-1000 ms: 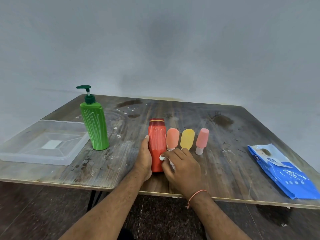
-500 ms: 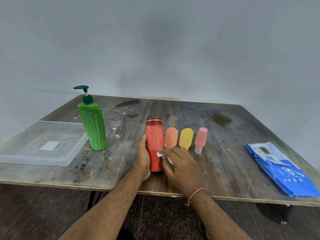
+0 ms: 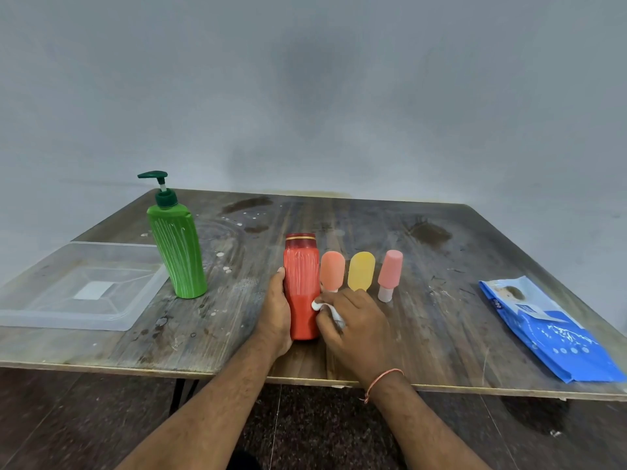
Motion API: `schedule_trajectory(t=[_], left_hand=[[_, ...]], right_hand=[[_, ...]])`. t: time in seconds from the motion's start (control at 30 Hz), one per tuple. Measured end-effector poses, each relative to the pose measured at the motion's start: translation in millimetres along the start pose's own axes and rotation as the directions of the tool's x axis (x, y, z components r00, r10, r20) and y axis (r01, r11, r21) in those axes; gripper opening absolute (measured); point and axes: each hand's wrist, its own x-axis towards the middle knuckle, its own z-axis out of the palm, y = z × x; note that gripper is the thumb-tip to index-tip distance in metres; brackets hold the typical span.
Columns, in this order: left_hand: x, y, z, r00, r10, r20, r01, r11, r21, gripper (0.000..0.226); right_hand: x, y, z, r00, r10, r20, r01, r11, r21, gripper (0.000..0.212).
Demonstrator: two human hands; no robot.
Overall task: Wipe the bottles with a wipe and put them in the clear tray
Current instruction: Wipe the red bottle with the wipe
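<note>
Tray [image 3: 101, 320]: holds no bottles.
Left hand [image 3: 276, 308]: grips red bottle [image 3: 301, 283].
Right hand [image 3: 353, 320]: pinches wipe [image 3: 330, 308] against it.
Remaining: all five bottles.

Left hand [image 3: 276, 308] fingers cupped upright; right hand [image 3: 353, 325] fingers curled, pinching.

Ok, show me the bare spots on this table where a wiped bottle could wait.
Free: the stretch between the pink bottle and the blue wipes pack, the far half of the table, and the strip between the green pump bottle and the left hand. Crowded: around the red bottle and the right hand.
</note>
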Motion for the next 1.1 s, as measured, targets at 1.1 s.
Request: schedule_trajectory(t=[1.1], left_hand=[[-6.7,2.9,8.0,1.000,-0.010,0.020,0.009,0.998,0.064,0.060]], right_hand=[[-0.4,2.1,0.5,0.992,0.124,-0.036,-0.124,0.992,0.000,0.021]])
